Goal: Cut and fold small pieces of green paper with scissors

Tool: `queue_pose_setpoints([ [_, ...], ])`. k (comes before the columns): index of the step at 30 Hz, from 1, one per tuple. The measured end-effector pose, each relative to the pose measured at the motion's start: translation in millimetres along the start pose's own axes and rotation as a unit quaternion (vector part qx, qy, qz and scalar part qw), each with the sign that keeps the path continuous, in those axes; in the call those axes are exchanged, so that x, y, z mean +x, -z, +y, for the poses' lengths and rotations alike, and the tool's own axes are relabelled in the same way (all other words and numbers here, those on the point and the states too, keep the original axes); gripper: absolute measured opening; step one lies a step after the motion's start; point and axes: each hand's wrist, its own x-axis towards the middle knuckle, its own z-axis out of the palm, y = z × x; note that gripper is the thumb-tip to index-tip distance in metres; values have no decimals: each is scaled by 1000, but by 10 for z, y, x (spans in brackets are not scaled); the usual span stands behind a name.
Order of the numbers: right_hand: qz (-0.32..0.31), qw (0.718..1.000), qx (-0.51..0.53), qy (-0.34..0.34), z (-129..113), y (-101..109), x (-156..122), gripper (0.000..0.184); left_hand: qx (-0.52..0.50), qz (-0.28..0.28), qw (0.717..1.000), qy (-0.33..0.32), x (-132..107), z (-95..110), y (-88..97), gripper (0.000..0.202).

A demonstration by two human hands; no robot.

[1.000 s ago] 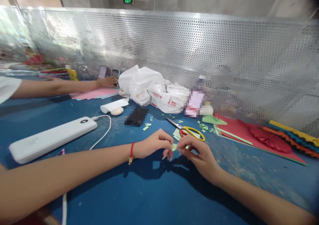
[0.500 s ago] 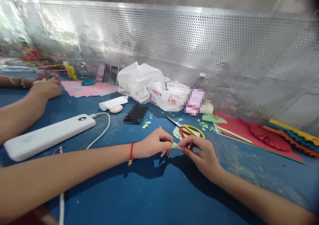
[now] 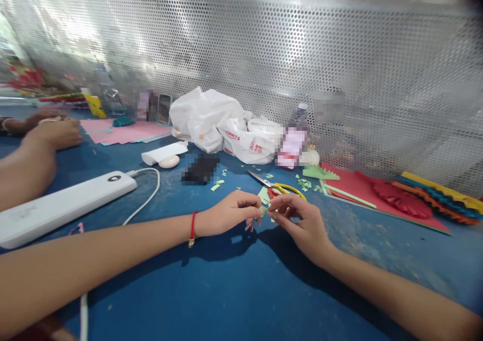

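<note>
A small piece of light green paper (image 3: 263, 210) is pinched between my two hands, above the blue table. My left hand (image 3: 236, 212), with a red cord bracelet at the wrist, grips it with thumb and forefinger. From the other side, the fingertips of my right hand (image 3: 296, 218) close on its edge. The paper is mostly covered by fingers, so its shape is hard to tell. Just behind the hands lie scissors (image 3: 277, 186) with red and yellow handles, partly over light green paper pieces (image 3: 264, 195). Green scraps (image 3: 304, 183) are scattered around the blades.
White plastic bags (image 3: 215, 122) and a bottle (image 3: 300, 113) stand along the perforated metal screen (image 3: 241, 44). A white power bank (image 3: 68, 205) with a cable lies left. Red paper (image 3: 339, 180) and folded strips (image 3: 441, 200) lie right. Another person's hands (image 3: 56, 130) are far left.
The view has tilted down and shifted slightly right. Both hands stay together at the green paper, with the right fingers slightly shifted. The scissors lie where they were.
</note>
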Motion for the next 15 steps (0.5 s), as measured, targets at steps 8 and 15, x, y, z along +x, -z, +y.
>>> queue_pose_setpoints([
  [8, 12, 1000, -17, -3, -6, 3, 11, 7, 58, 57, 996, -29, -41, 19, -8, 24],
  [15, 3, 1000, -20, 11, 23, 4, 14, 8, 288, 118, 945, -104, -92, 20, -26, 27],
])
